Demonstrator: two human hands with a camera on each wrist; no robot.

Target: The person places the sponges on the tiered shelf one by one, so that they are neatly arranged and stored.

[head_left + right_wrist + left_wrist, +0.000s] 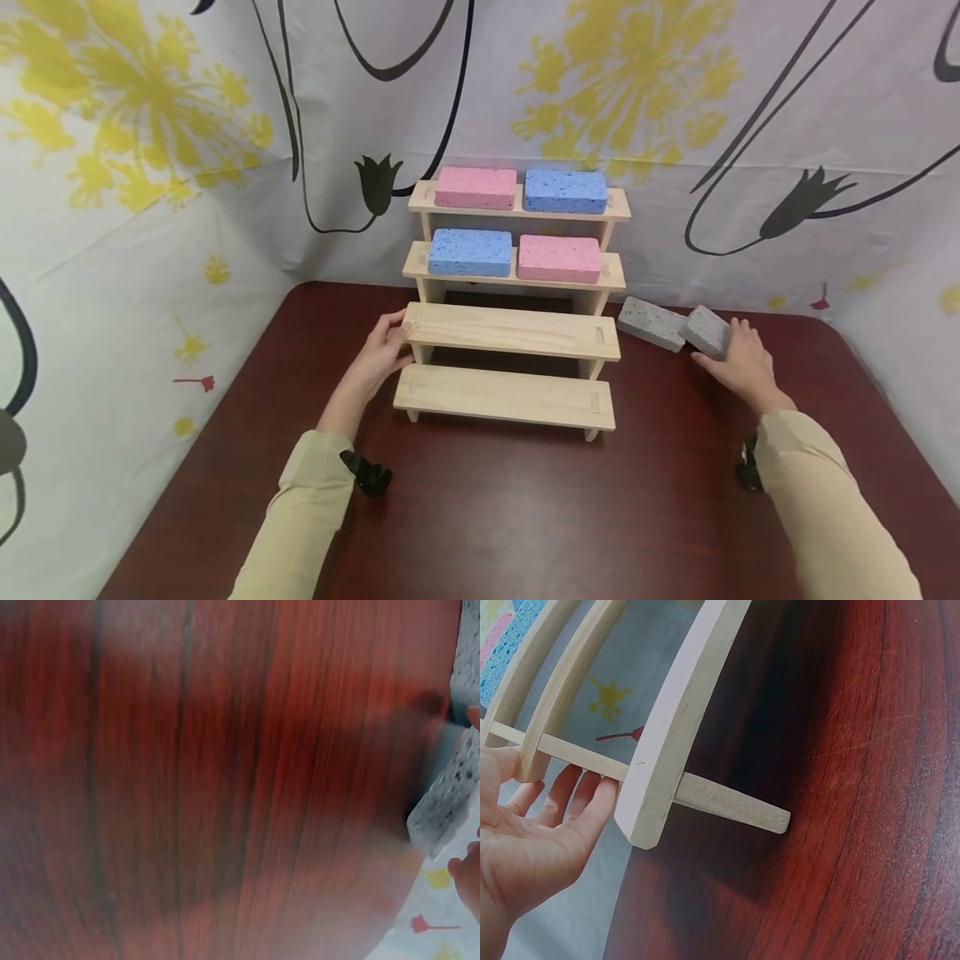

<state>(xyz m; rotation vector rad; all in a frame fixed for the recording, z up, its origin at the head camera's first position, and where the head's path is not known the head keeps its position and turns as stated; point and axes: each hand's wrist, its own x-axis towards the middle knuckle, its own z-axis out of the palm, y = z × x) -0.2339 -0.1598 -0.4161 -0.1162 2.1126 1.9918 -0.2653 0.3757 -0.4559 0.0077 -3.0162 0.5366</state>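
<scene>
A four-tier wooden stand [510, 329] stands on the table. My left hand [382, 354] grips the left end of its second tier from the bottom; in the left wrist view the left hand [544, 832] has its thumb on the tier and fingertips under the side rail [585, 757]. My right hand [742, 362] holds a grey sponge [707, 332] between thumb and fingers, right of the stand. That sponge is tilted, its left end against another grey sponge [651, 323]. The right wrist view shows the held sponge [446, 802] at the right edge, with only fingertips visible.
On the top tier sit a pink sponge [476, 188] at left and a blue sponge [566, 192] at right. One tier lower, a blue sponge [470, 252] is left of a pink one [558, 258]. A patterned cloth [322, 108] hangs behind the dark red table [480, 500].
</scene>
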